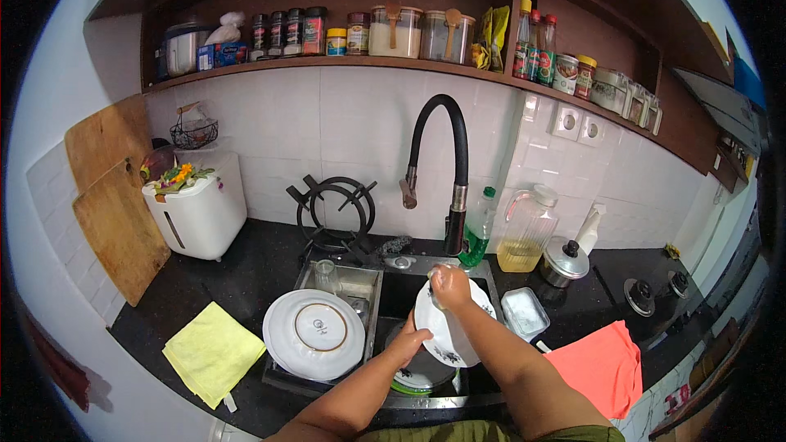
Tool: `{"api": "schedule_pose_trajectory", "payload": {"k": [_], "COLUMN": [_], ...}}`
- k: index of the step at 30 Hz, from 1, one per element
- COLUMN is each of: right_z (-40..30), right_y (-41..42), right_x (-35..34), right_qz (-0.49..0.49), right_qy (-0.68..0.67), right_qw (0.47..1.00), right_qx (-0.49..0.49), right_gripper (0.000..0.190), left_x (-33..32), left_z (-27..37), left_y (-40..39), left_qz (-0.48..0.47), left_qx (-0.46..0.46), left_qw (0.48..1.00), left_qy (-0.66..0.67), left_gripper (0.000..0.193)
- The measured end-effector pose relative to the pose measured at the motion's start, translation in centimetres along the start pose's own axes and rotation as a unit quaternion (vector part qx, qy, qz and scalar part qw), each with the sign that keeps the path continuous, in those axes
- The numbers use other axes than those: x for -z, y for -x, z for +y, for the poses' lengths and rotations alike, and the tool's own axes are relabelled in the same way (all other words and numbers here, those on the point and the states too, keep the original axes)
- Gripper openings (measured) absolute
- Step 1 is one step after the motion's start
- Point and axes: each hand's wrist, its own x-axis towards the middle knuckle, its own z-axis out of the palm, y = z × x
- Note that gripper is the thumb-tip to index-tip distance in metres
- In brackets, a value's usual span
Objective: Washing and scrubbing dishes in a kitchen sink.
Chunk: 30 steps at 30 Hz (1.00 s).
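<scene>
A white plate with dark floral prints is held tilted over the right sink basin. My left hand grips its left edge, thumb on the face. Closed fingers of my right hand press near the plate's upper part around something pale, perhaps a sponge, mostly hidden. Under the plate, the basin holds more dishes, one with a green rim. An upturned white plate lies over the left basin, near a clear glass. The black flexible faucet arches behind my hands; no water stream shows.
A yellow cloth lies left, a coral cloth right. Beside the sink's right edge stand a clear tub, a glass pitcher, a lidded pot and a green soap bottle. Black burner grates lean behind.
</scene>
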Motion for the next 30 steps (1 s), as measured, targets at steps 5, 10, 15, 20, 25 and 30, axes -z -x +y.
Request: {"api": "schedule_pose_trajectory", "payload": {"k": [5,10,15,20,25,30], "right_z": [-1.8,0.3,0.7,-1.3,-0.2,-0.4], "right_y": [0.5,0.8,0.0,0.7,0.7,-0.3], "right_x": [-0.5,-1.4,-0.1,-0.2,-0.6,-0.3], "right_qz": [-0.085,-0.033,-0.015,-0.077,-0.045,-0.025], "right_qy": [-0.059,0.057,0.058,-0.051,0.073,0.049], "right_qw": [0.967,0.979,0.997,0.965,0.991,0.998], "right_qx": [0.235,0.192,-0.05,0.246,0.104,0.006], "right_gripper": [0.017,0.016,0.018,0.018,0.018,0.021], "left_x": [1.0,0.5,-0.1,1.5,1.8,-0.1], "left_z": [-1.0,-0.2,0.3,-0.7,-2.3,0.6], "left_y": [-0.5,0.0,0.5,-0.7,-1.3,0.6], "left_qz": [0.004,-0.001,0.021,-0.022,-0.024,0.016], "left_qx": [0.082,0.079,0.028,0.165,0.076,0.059], "left_qw": [0.993,0.996,0.999,0.984,0.996,0.998], "left_qy": [0.09,0.041,0.014,0.062,0.043,0.024], "left_gripper": [0.072,0.074,0.071,0.07,0.071,0.076]}}
